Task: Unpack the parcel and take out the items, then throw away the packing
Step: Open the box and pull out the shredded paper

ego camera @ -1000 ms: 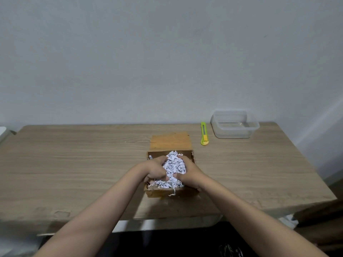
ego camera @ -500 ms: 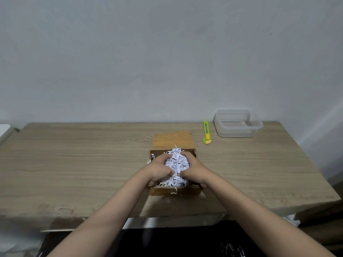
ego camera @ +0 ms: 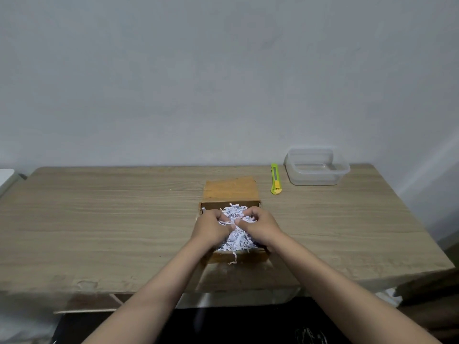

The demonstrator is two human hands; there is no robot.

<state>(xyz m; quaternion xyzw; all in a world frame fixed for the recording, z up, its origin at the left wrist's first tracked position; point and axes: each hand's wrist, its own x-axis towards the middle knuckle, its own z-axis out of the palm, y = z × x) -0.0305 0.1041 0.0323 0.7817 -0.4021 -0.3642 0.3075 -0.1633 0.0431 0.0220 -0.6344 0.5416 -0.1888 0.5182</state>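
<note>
An open brown cardboard box [ego camera: 238, 256] sits near the table's front edge, its lid flap [ego camera: 229, 188] folded back flat behind it. White shredded paper [ego camera: 234, 212] fills the box and bulges above the rim. My left hand [ego camera: 211, 228] and my right hand [ego camera: 259, 225] are both inside the box, fingers curled into the shredded paper and gathering it between them. One strip hangs over the box's front wall. Whatever lies under the paper is hidden.
A lime-green utility knife [ego camera: 275, 179] lies right of the flap. A clear plastic container [ego camera: 316, 167] stands at the back right. The wooden table [ego camera: 99, 219] ends close to the box's front; a grey wall rises behind.
My hands have closed in on the shredded paper and bunched it together toward the middle of the box. The box itself has stayed in place.
</note>
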